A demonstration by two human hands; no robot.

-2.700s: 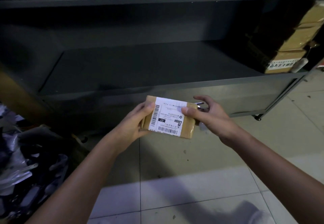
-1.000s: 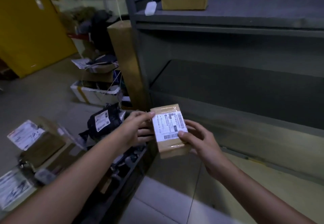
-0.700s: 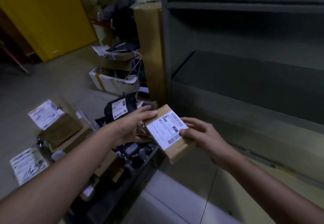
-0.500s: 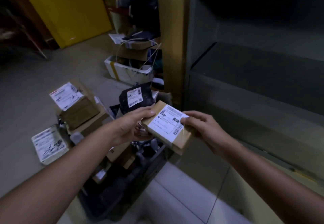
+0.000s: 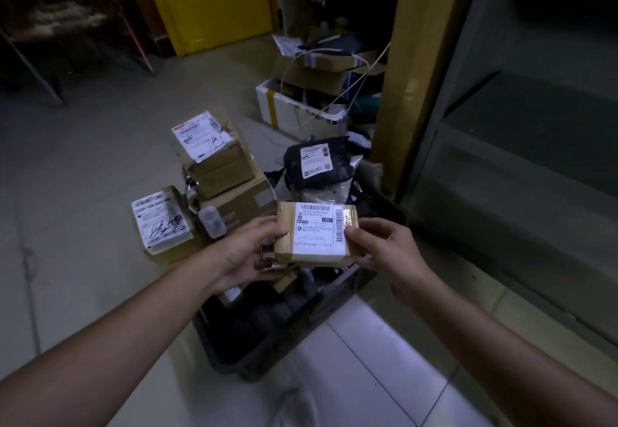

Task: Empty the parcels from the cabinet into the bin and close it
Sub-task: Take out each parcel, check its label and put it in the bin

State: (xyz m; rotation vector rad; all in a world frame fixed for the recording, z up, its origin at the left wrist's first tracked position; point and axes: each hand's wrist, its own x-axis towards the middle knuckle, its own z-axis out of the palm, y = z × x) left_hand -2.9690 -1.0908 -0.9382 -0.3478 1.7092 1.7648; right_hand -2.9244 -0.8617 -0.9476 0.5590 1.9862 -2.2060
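Note:
I hold a small brown cardboard parcel [image 5: 316, 232] with a white barcode label flat between both hands. My left hand [image 5: 249, 256] grips its left edge and my right hand [image 5: 384, 252] grips its right edge. The parcel hovers over a dark bin [image 5: 267, 349] on the floor that is full of parcels, among them a black bagged parcel [image 5: 317, 165] and a labelled cardboard box [image 5: 214, 155]. The grey metal cabinet [image 5: 521, 165] stands at the right, and the shelf in view looks bare.
A tall cardboard package [image 5: 411, 68] leans against the cabinet's left side. Behind the bin are a white foam box [image 5: 294, 108] and more boxes with loose cords. A yellow panel [image 5: 207, 1] stands at the back. Tiled floor spreads to the left and front.
I have turned left from the cabinet toward the bin. Both hands carried the parcel along and levelled it, so it now sits over the bin.

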